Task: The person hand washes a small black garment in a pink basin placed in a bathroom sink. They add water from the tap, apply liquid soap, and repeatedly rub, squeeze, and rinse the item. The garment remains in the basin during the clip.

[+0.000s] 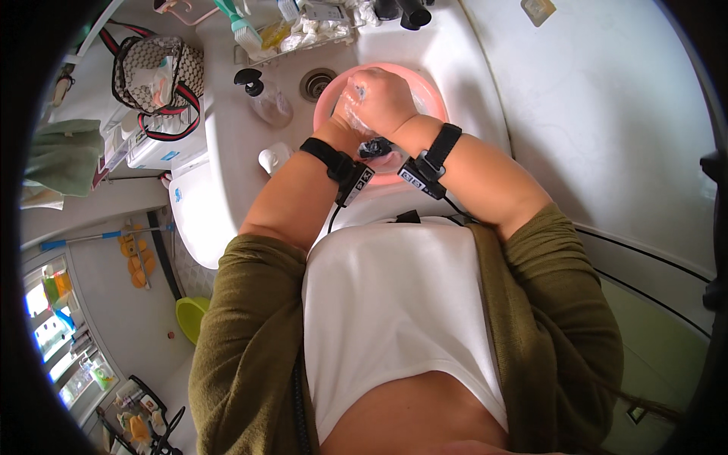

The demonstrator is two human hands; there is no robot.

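A round pink plastic basin (438,102) stands in the white washbasin. Over its far side my left hand (350,108) and my right hand (384,99) are pressed together, both wet, with white suds between them. The fingers are closed around one another, and whatever lies inside them is hidden, so I cannot tell if they grip something. Below the hands, a dark wet cloth-like item (375,148) lies in the basin beside something pinkish in the water. Black straps with small devices are round both wrists.
Left of the basin stand a clear pump bottle (270,105) and a white bottle (276,158), near the metal drain (317,84). A wire rack (307,54) with a teal-handled brush (244,31) is at the back. A patterned bag (159,74) sits at the left; a black tap (412,14) is behind.
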